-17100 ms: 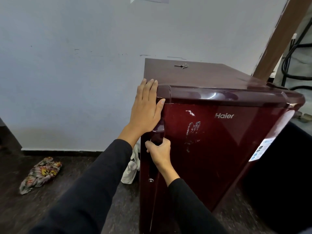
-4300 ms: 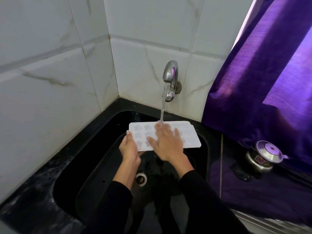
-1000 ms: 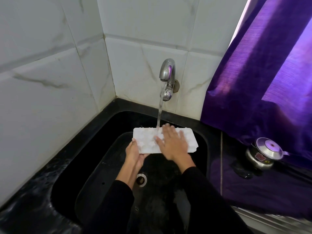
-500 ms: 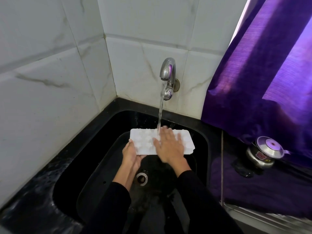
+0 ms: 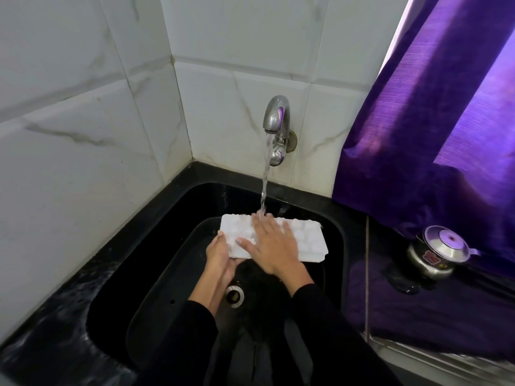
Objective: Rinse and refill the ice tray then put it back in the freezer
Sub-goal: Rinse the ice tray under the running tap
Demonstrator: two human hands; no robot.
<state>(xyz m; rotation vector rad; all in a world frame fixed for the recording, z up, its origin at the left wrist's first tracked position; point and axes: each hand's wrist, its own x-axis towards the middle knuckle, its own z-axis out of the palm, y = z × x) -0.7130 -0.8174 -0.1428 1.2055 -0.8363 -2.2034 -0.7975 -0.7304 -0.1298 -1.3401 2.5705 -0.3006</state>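
A white ice tray (image 5: 309, 240) is held level over the black sink (image 5: 178, 246), under a stream of water from the steel tap (image 5: 277, 122). My left hand (image 5: 220, 256) grips the tray's near-left edge from below, thumb on the rim. My right hand (image 5: 271, 245) lies flat on top of the tray with fingers spread, and the water lands at its fingertips. The middle of the tray is hidden under that hand.
White marbled tiles form the corner behind the sink. A purple curtain (image 5: 434, 121) hangs at the right over the black counter, with a small steel lidded pot (image 5: 437, 253) below it. The sink drain (image 5: 235, 295) sits under my wrists. The counter at left is wet.
My right hand has slid slightly over the tray's top while water keeps running. The tray has stayed under the tap, with its near edge now tipped a little lower.
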